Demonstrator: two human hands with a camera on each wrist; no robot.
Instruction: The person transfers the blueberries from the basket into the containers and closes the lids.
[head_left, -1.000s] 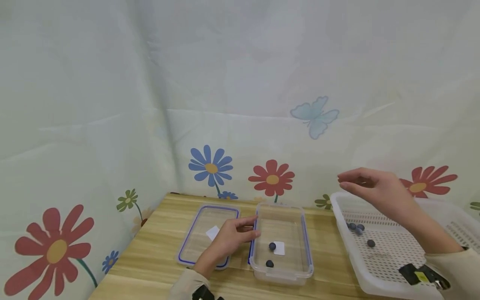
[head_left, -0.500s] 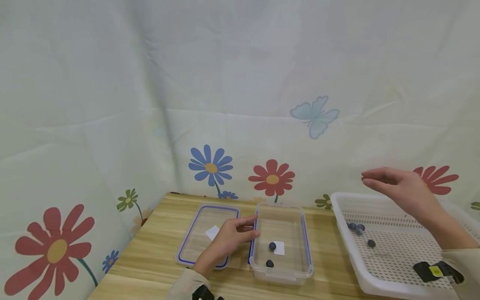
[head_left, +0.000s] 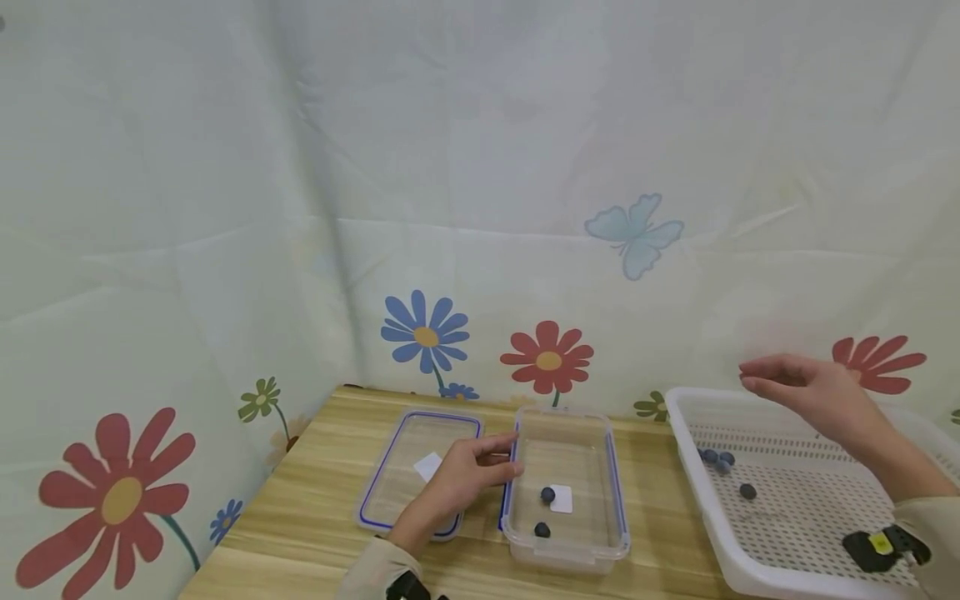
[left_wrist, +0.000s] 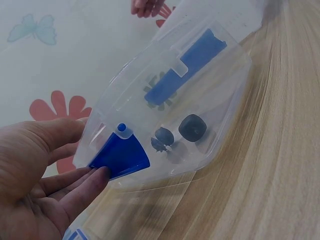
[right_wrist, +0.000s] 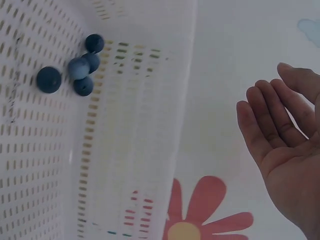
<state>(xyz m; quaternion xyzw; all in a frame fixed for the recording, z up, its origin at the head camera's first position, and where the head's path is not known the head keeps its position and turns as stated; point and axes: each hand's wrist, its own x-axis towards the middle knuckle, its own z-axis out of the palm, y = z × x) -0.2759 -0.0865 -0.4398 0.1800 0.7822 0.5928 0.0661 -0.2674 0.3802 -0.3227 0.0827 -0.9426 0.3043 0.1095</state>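
On a wood-grained table (head_left: 300,492), a clear lid (head_left: 405,483) with a blue seal lies flat, a white sticker (head_left: 428,467) near its middle. The left hand (head_left: 455,479) extends over the lid's right side, thumb and fingers parted and resting against the left side of a clear container (head_left: 573,462); in the left wrist view a fingertip touches a blue clip (left_wrist: 125,157). Within the container, the farther berry (head_left: 548,496) sits at the left edge of a white label (head_left: 562,499); the nearer berry (head_left: 542,530) lies near the front wall. At right, a white perforated basket (head_left: 802,517) contains a cluster of four berries (right_wrist: 79,68) and a single berry (right_wrist: 49,79). The right hand (head_left: 825,396), relaxed and gripping nothing, is raised above the basket, before a floral backdrop (head_left: 480,167)
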